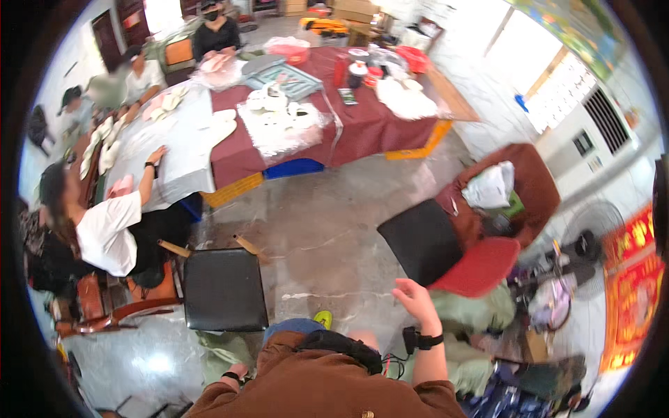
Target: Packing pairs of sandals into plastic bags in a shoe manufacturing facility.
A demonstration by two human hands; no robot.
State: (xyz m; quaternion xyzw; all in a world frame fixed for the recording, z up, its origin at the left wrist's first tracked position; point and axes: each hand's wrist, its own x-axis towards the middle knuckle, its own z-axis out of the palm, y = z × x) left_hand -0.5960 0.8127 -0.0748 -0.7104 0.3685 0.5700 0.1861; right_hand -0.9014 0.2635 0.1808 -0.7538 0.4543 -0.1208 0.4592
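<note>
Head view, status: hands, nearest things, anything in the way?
Right hand open, empty, near red-backed chair. Left hand low by green cloth, grip unclear. Black seat ahead, to the left.

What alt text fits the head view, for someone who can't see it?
Wearer's right hand, seemingly empty, is held out near a red-and-black chair; the left hand is low, by green fabric. Beyond, people are at a maroon-covered table with white footwear.
</note>
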